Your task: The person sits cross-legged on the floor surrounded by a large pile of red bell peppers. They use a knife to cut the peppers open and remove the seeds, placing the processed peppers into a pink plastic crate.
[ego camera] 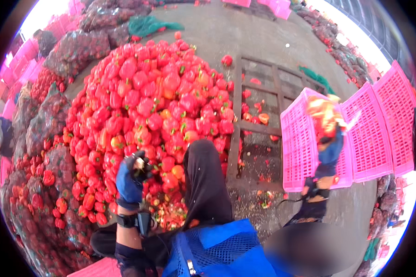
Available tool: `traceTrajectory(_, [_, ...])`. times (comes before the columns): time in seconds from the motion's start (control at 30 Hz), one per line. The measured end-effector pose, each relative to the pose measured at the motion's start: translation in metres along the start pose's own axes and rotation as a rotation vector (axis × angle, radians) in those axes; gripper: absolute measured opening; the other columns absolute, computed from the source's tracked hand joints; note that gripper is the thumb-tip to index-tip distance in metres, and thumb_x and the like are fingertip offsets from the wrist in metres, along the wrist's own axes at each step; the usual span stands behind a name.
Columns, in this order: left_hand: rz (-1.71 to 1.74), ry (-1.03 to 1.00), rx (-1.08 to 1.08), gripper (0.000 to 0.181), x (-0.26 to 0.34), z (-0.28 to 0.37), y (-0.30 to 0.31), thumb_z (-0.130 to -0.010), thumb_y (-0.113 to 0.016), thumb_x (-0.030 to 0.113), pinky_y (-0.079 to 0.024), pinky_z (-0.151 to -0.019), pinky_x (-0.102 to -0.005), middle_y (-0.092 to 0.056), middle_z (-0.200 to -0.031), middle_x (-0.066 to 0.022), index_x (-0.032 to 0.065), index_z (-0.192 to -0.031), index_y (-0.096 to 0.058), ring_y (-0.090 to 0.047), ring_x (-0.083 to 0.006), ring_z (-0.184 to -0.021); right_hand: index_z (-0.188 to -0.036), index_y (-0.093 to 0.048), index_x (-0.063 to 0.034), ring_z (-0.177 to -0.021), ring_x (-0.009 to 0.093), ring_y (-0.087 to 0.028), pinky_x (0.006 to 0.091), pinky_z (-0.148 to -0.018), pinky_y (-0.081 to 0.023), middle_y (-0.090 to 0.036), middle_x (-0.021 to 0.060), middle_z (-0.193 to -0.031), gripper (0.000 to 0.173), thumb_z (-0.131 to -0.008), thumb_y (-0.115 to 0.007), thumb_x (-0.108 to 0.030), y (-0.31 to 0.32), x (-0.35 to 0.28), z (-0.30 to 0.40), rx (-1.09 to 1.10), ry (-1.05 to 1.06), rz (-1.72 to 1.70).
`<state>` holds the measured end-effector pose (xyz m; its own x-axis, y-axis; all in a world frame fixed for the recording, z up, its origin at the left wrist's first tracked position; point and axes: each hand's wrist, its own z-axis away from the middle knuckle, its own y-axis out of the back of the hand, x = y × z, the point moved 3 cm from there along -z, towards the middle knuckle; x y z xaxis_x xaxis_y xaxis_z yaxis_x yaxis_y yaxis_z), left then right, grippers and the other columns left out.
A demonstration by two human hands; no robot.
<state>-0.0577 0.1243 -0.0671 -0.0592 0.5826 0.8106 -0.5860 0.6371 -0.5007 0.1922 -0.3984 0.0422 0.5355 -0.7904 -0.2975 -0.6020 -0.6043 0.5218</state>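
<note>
My left hand (133,178), in a blue and black glove, is curled around a small pale piece (139,164) that may be pepper core. It hangs at the front of a large heap of red bell peppers (152,100). My right hand (328,147), gloved too, is raised on the right at a pink plastic crate (298,145). Blurred red and yellowish pepper pieces (324,112) are in or just beyond its fingers, overlapping the crate's upper part. Pale seeds and pepper scraps (168,209) lie on the floor between my left hand and my knee.
A dark slatted pallet (235,145) lies between the heap and the crate, with loose peppers and scraps on it. More pink crates (365,135) stand at the right. Mesh sacks of peppers (48,117) line the left. A green net (149,26) lies behind the heap.
</note>
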Motion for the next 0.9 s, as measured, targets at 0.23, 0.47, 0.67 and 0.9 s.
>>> traceTrajectory(0.23, [-0.873,-0.310,0.416,0.017,0.146,0.093,0.118,-0.099,-0.055,0.017,-0.047,-0.060,-0.0255,-0.064,-0.083,0.0016,0.0051,-0.105,-0.066,-0.060,-0.0089,-0.071,-0.125,-0.052,-0.0037,-0.041,0.020,-0.052,0.0355,-0.038,-0.042,-0.061,0.0116,-0.072,0.049,-0.087,-0.068,-0.030,0.067,0.157,0.074,-0.285,-0.907,0.310])
traceTrajectory(0.47, [-1.763,1.119,0.507,0.058,0.161,0.386,0.213,-0.072,-0.079,0.048,-0.053,-0.085,-0.0433,-0.071,-0.098,-0.0223,0.0020,-0.106,-0.070,-0.068,-0.0370,-0.096,-0.117,-0.060,-0.0011,-0.067,0.011,-0.058,0.0327,-0.058,-0.049,-0.060,0.0007,-0.078,0.027,-0.094,-0.062,-0.015,-0.219,-0.165,0.040,-0.838,-0.312,-0.474])
traceTrajectory(0.67, [-1.521,-0.204,0.633,0.044,0.089,0.192,0.132,-0.086,-0.069,0.015,-0.053,-0.089,-0.0398,-0.066,-0.117,-0.0248,-0.0038,-0.124,-0.061,-0.066,-0.0338,-0.107,-0.120,-0.060,-0.0065,-0.084,0.039,-0.067,0.0443,-0.071,-0.053,-0.068,0.0207,-0.091,0.037,-0.091,-0.064,-0.029,-0.286,-0.367,0.102,-1.206,0.085,-0.671])
traceTrajectory(0.9, [-1.588,0.338,0.459,0.095,-0.151,-0.052,0.205,-0.074,-0.077,0.044,-0.049,-0.099,-0.0476,-0.046,-0.144,-0.0277,0.0053,-0.150,-0.034,-0.054,-0.0446,-0.124,-0.121,-0.062,-0.0062,-0.077,0.027,-0.068,0.0380,-0.068,-0.053,-0.067,0.0157,-0.085,0.037,-0.089,-0.068,-0.025,-0.269,-0.370,0.124,-1.471,-0.195,-0.636])
